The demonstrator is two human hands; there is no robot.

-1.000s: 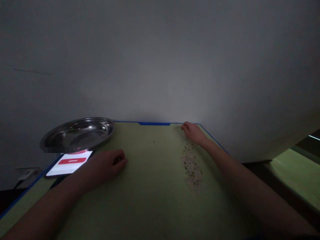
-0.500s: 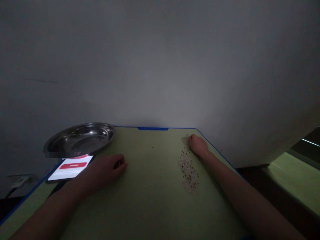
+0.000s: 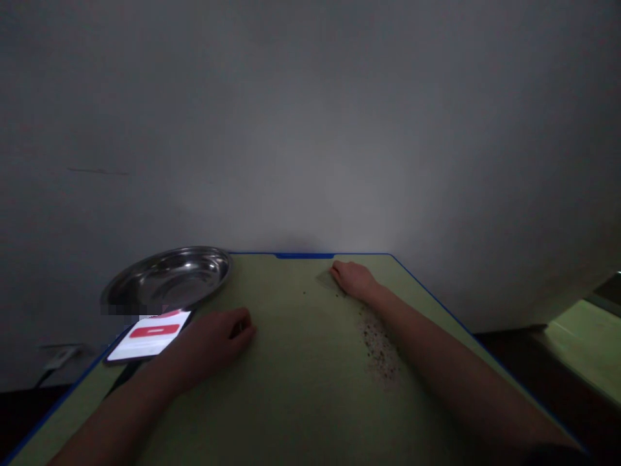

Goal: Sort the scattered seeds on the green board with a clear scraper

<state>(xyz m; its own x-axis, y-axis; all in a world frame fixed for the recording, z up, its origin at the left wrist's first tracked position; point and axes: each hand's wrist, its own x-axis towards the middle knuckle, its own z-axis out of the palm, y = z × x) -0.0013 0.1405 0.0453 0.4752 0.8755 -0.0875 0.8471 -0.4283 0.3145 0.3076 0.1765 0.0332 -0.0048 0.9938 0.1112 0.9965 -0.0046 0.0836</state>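
Out ahead, the right hand [image 3: 353, 278] had its fingers drawn together beside a faint see-through sheet [image 3: 326, 279]; whether they pinched it, I couldn't tell. Scattered grains [image 3: 382, 355] lay nearer the body than that hand, close by its forearm, so steady, light movement with the arm lifted clear suited them best. The left hand [image 3: 224, 336] curled loosely over the tabletop [image 3: 291, 395], its grip unclear.

Dim, soft light; glare on the steel basin [image 3: 167, 281].

Pale grains [image 3: 377, 338] mixed with dark bits [image 3: 385, 372], loosely spread on green tabletop [image 3: 291, 362], see-through sheet [image 3: 325, 279] held in right hand [image 3: 354, 279]
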